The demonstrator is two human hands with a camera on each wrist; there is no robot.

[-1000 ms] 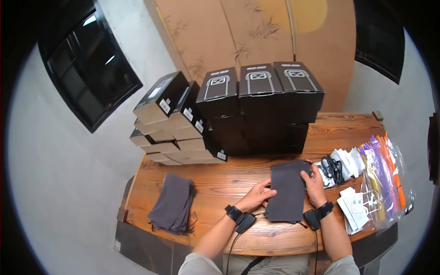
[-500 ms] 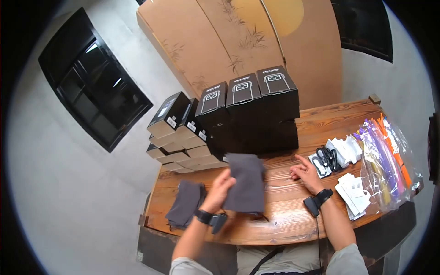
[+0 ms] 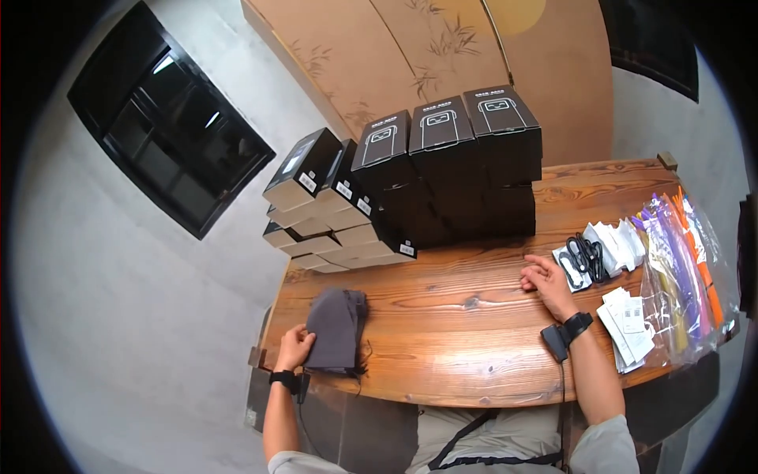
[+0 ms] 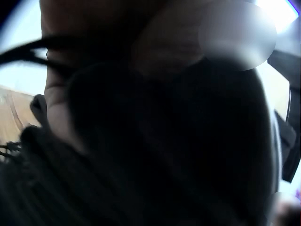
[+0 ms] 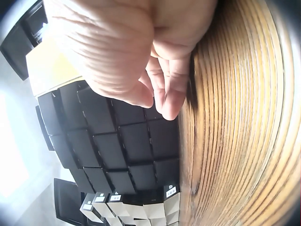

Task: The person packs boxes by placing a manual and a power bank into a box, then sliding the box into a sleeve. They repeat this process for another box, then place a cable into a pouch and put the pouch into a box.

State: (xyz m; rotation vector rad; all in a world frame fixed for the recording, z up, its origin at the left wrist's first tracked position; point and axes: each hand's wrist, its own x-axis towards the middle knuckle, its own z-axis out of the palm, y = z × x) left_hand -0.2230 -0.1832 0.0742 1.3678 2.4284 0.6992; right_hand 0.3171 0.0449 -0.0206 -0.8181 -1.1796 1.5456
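Observation:
At the table's left side, my left hand (image 3: 296,347) grips the near-left edge of a dark grey drawstring pouch (image 3: 333,336). The thumb lies on top, and the pouch overlaps the pile of like pouches under it. Black cords stick out at the pile's right side. In the left wrist view, dark cloth (image 4: 178,141) fills most of the picture and covers the fingers. My right hand (image 3: 546,283) rests on the wood with loosely bent fingers and holds nothing. In the right wrist view its fingertips (image 5: 170,109) are low beside the tabletop.
Black boxes (image 3: 442,130) with a line drawing on top stand stacked at the back, beside boxes with pale ends (image 3: 339,254). To the right lie coiled black cables (image 3: 584,257), white packets (image 3: 618,243), printed cards (image 3: 628,332) and a clear bag of coloured strips (image 3: 683,276).
The left hand has carried the pouch leftward from the middle of the table onto the pile. The right hand has let go of the pouch and stays near the cables.

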